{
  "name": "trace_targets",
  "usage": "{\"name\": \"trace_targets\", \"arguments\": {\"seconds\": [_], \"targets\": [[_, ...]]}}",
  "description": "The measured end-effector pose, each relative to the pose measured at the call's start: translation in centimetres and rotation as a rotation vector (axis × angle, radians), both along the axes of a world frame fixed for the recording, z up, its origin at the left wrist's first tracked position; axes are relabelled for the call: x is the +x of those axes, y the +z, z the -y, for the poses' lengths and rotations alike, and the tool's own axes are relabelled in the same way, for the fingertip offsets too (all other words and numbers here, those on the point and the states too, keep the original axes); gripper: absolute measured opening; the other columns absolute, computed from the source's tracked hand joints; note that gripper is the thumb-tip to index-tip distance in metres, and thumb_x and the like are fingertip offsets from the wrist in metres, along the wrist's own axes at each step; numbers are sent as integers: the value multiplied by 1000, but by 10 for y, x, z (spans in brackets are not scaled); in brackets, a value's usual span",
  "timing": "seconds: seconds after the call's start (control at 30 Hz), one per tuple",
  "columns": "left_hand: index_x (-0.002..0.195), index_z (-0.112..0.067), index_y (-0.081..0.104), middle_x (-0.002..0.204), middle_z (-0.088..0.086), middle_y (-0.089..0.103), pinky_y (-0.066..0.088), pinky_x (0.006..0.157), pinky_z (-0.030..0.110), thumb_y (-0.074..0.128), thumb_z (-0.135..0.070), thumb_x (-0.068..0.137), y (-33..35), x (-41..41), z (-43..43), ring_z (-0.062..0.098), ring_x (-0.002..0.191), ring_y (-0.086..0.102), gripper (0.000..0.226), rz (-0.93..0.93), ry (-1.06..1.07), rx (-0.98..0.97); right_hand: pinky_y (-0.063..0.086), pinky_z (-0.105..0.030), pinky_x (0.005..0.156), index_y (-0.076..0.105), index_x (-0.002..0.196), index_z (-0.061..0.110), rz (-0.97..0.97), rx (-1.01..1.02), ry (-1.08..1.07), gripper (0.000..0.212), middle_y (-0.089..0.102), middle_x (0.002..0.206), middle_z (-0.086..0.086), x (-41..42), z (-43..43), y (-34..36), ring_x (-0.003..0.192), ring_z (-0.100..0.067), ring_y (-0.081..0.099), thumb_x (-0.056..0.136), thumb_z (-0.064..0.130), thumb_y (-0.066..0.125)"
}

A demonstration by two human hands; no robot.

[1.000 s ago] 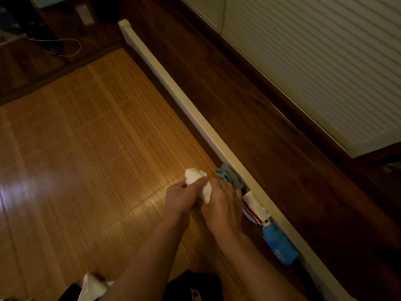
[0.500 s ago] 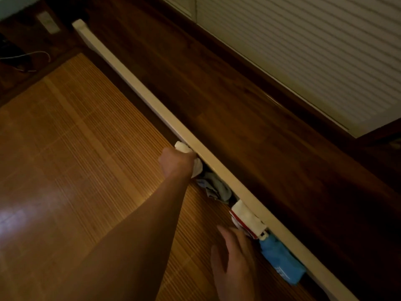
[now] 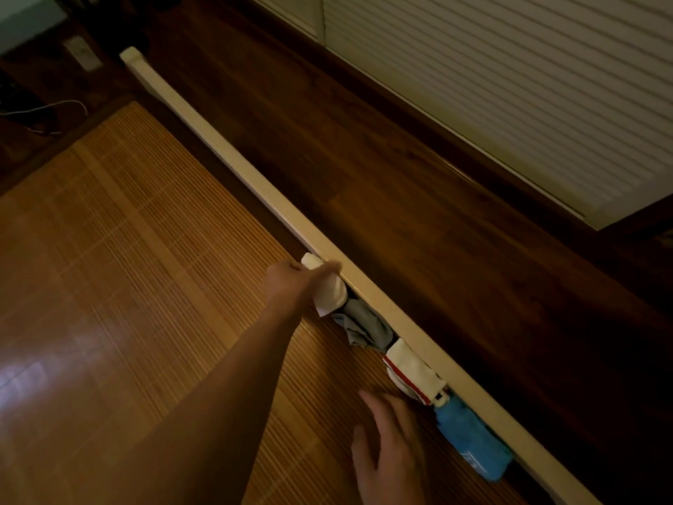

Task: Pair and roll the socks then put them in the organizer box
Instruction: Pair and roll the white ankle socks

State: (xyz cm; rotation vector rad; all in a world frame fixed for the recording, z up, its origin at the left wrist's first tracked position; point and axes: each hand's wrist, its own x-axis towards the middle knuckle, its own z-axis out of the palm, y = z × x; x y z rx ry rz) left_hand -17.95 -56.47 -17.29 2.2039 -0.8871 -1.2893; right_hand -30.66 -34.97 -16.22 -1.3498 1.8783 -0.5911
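Observation:
My left hand [image 3: 291, 284] grips a rolled white sock [image 3: 329, 289] and presses it against the long cream rail [image 3: 225, 154] at the edge of the bamboo mat [image 3: 120, 249]. Right of it along the rail lie a grey sock bundle [image 3: 366, 328], a white sock roll with red stripes [image 3: 409, 375] and a blue sock roll [image 3: 469, 439]. My right hand [image 3: 391, 446] hovers flat over the mat near the striped roll, fingers spread, holding nothing. No organizer box is recognisable; the rolls sit in the dark gap under the rail.
Dark wooden floor [image 3: 382, 184] stretches beyond the rail to a white slatted door [image 3: 510, 85]. A white cable [image 3: 47, 111] lies on the floor at the far left. Light glares off the mat at the left.
Both hands held the white sock roll together a second ago. My left hand has carried it to the rail beside the grey bundle, and my right hand has let go and dropped back.

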Motion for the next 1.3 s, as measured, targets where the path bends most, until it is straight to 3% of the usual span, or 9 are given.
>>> {"name": "trace_targets", "arguments": {"seconds": [0.1, 0.2, 0.37, 0.53, 0.7, 0.83, 0.97, 1.1, 1.3], "targets": [[100, -3, 67, 105, 16, 69, 63, 83, 50, 77, -36, 88, 7, -1, -2, 33, 95, 70, 37, -193, 122, 1, 40, -24, 97, 65, 128, 28, 14, 31, 19, 45, 59, 123, 9, -2, 1, 1, 115, -7, 51, 87, 12, 72], [110, -5, 66, 113, 16, 66, 60, 82, 43, 66, -20, 94, 13, 4, -10, 33, 105, 66, 22, -144, 53, -8, 36, -19, 97, 62, 130, 30, 29, 73, 44, 44, 55, 125, 13, -2, 0, 4, 117, -3, 47, 90, 15, 69], [117, -18, 63, 116, 12, 69, 60, 90, 45, 62, -21, 100, 24, 21, -37, 27, 104, 68, 17, -149, 54, -89, 32, -11, 92, 61, 128, 32, 26, 98, 66, 43, 54, 121, 15, -5, -5, 6, 114, -3, 49, 90, 14, 68], [118, -26, 68, 104, -3, 77, 59, 86, 38, 54, -24, 105, 37, 68, -104, 15, 98, 74, 18, -196, 41, -245, 44, -25, 93, 61, 122, 38, 30, 112, 92, 40, 58, 116, 11, 2, -10, 11, 109, -10, 56, 90, 14, 69], [108, -25, 70, 98, -7, 78, 60, 84, 33, 55, -11, 104, 37, 132, -209, 16, 89, 75, 21, -75, 68, -238, 45, -27, 100, 57, 123, 45, 94, 368, 394, 31, 54, 116, 25, 27, -5, 25, 111, 0, 52, 96, 34, 62], [109, -38, 68, 101, -19, 76, 58, 93, 39, 57, -22, 104, 41, 190, -294, 2, 95, 73, 20, 16, 90, -101, 49, -21, 89, 60, 115, 44, 127, 395, 565, 20, 57, 110, 25, 67, -16, 35, 102, 4, 54, 96, 48, 58], [112, -42, 67, 102, -27, 74, 56, 81, 17, 55, -31, 104, 58, 233, -365, -5, 98, 70, 18, 58, 125, -90, 51, -23, 88, 60, 121, 37, 31, 358, 691, 25, 55, 109, 21, 115, -44, 27, 101, 1, 55, 96, 42, 61], [111, -40, 68, 101, -21, 75, 56, 75, 20, 46, -49, 100, 69, 260, -425, -3, 93, 71, 26, 10, 260, -117, 53, -33, 89, 61, 123, 29, -72, 376, 805, 28, 54, 110, 14, 160, -84, 8, 104, -10, 57, 96, 38, 63], [113, -34, 69, 102, -9, 76, 53, 79, 23, 47, -33, 106, 70, 279, -509, 1, 92, 71, 23, -83, 430, -81, 41, -20, 56, 54, 114, 28, -32, 408, 677, 27, 60, 93, 14, 215, -154, -17, 78, -5, 60, 92, 35, 69]]}}
